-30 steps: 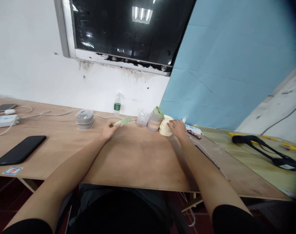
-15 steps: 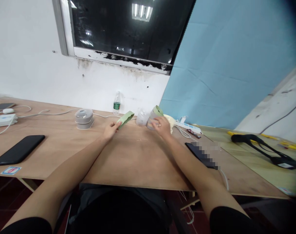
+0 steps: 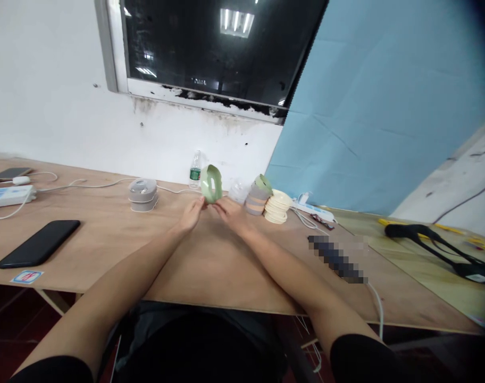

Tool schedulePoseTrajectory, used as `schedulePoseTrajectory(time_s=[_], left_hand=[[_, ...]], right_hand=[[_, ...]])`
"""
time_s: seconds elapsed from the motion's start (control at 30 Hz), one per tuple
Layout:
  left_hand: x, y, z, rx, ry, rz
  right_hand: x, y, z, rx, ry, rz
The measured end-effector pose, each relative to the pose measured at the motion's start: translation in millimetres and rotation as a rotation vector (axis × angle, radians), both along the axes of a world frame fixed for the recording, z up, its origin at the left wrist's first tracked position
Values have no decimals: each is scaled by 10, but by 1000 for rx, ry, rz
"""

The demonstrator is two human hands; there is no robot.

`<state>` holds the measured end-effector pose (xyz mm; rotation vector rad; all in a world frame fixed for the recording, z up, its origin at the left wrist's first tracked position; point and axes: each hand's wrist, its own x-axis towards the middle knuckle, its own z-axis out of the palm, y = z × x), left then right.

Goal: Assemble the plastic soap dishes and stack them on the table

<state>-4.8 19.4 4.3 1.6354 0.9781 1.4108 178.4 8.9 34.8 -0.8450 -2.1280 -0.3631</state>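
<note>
A light green curved band point(image 3: 205, 187), thin and bent into a ring-like shape with an opening through it, stands up between my two hands. My left hand point(image 3: 192, 214) pinches its lower left edge. The fingers of my right hand point(image 3: 232, 214) close on its lower right edge, close to my left fingertips. To the right of my hands sits a stack of grey and tan round pieces point(image 3: 254, 202) with a green curved piece point(image 3: 263, 183) on top. Clear plastic pieces point(image 3: 237, 191) lie behind my right hand, partly hidden by it.
Cream ring-shaped pieces point(image 3: 277, 207) are stacked at the right. A grey round container point(image 3: 142, 196) and a black phone point(image 3: 39, 243) lie to the left. A water bottle point(image 3: 195, 173) stands by the wall. Power strips point(image 3: 316, 213) and cables run along the back.
My right hand has left the grey stack and moved left to the green band. The band has been turned more upright, showing its opening. The cream stack has come into fuller view.
</note>
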Motion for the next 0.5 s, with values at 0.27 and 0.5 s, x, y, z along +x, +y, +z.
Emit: schedulePoseTrajectory(time_s=[0.27,0.5], left_hand=[[-940,162,101,309,687,865],[-1344,246,-23,88,713,1024]], right_hand=[[1245,699,572,83,317,-464],[1825,1057,544,-144,141,-696]])
